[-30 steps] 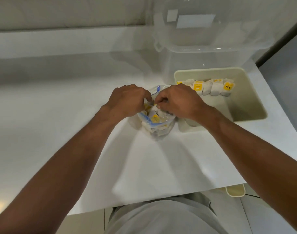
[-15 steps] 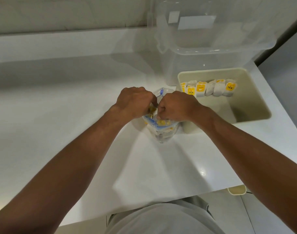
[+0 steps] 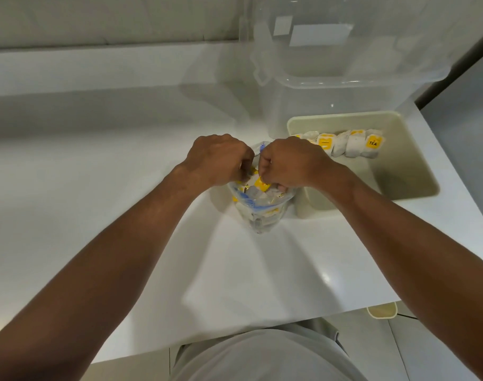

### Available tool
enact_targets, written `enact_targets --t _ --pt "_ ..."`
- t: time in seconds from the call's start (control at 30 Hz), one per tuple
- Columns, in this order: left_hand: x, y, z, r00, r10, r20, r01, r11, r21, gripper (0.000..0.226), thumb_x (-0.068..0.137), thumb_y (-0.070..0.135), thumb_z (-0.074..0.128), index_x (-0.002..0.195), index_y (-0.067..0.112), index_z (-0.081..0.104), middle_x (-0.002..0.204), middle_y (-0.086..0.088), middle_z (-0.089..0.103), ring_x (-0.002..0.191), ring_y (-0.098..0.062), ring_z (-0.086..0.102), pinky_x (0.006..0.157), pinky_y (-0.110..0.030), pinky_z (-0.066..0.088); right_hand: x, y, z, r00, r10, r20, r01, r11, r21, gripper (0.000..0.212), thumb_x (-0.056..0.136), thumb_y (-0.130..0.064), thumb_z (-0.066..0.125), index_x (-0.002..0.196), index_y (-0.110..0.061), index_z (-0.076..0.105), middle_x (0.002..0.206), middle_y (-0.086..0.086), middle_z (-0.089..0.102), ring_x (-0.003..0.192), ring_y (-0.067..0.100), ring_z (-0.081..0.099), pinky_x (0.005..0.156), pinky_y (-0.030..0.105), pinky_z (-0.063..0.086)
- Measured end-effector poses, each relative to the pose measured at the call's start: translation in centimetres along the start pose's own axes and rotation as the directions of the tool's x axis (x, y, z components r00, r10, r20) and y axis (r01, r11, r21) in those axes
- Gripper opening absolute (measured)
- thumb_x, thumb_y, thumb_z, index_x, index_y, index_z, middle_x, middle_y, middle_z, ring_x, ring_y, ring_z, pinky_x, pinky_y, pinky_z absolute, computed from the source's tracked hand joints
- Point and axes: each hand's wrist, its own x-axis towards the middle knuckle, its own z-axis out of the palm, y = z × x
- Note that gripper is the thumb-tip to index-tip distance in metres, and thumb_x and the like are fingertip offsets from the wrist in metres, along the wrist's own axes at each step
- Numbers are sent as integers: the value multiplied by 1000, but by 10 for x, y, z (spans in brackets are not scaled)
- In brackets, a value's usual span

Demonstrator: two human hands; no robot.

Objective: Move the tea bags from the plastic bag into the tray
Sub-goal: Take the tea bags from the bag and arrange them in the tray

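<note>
A clear plastic bag with a blue strip is stood upright towards the right side of the white worktop, just beside the near left corner of the beige tray. The bag's rim is gripped by the curled fingers of the left hand. The right hand is curled down into the open mouth, closed on the tea bags at the top, where a yellow tag is seen; its print cannot be read. The tray is set by the worktop's right edge. Along its far wall a row of tea bags is lined up, and "TEA" is read in black on the rightmost yellow tag. Behind the tray a clear storage box is placed, with blank white labels on it.
</note>
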Motion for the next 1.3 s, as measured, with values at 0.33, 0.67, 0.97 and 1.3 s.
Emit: enact_targets --t 0.33,0.67,0.97,1.3 --pt "0 -8 -8 998 -59 28 65 954 -293 6 88 37 66 91 33 71 92 16 70 89 -12 60 66 -29 42 -10 23 -6 999 -18 -31 27 947 320 16 81 -18 69 93 -29 73 72 -7 73 69 12 71 80 34 57" --pt "-3 -9 -16 993 -88 -79 27 824 -567 5 88 34 71 88 31 68 84 15 70 77 0 63 81 -41 55 -15 24 -12 945 89 -315 77 874 480 7 83 -21 66 86 -22 72 71 -11 67 71 11 65 80 36 56" --pt "-1 -4 -14 995 -28 101 75 865 -497 24 93 14 59 110 25 72 89 6 74 69 -6 71 83 -36 57 -12 29 -17 922 150 -356 155 700 697 6 89 -20 67 94 -16 69 72 -10 68 57 13 63 53 20 45" --pt "2 -2 -14 994 -51 99 88 907 -413 21 89 22 66 103 34 75 84 20 64 86 -11 63 86 -43 55 -18 24 -33 926 119 -358 272 444 854 3 90 -13 66 92 -14 68 76 -4 72 53 13 55 47 22 40"
